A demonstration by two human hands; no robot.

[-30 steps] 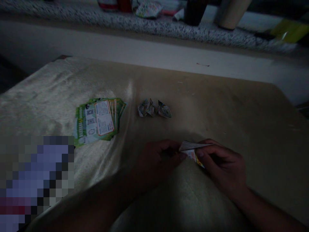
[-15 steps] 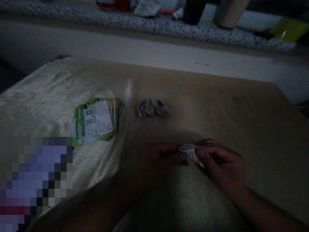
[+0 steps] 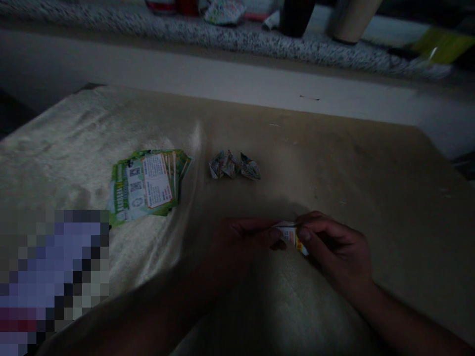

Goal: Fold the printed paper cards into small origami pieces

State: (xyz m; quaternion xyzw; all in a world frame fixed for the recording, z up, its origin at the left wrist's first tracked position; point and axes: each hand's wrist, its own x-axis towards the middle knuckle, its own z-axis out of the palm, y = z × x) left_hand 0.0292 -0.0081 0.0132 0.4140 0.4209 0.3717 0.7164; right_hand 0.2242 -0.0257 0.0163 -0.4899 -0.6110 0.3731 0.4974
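Between my two hands is a small folded paper (image 3: pixel 290 236), white with orange and yellow print on the side facing me. My left hand (image 3: pixel 249 242) pinches its left end between thumb and fingers. At the right end, my right hand (image 3: pixel 330 242) grips it with the thumb in front and the fingers behind, covering part of it. Beyond my hands on the cloth stand folded paper boats (image 3: pixel 229 165), small and pointed, with one more paper boat (image 3: pixel 250 167) close to their right.
A fanned stack of green printed flyers (image 3: pixel 148 185) lies on the left of the cloth-covered table (image 3: pixel 352 163). Past the wall, a speckled stone sill (image 3: pixel 241 42) holds a dark cup (image 3: pixel 296 17), a beige container (image 3: pixel 352 20) and a crumpled wrapper (image 3: pixel 224 11). A pixelated patch hides the lower left.
The folded paper's top layers, fanned apart before, now look flatter. Both hands have shifted slightly left in view, and my right fingers have closed in nearer to my left.
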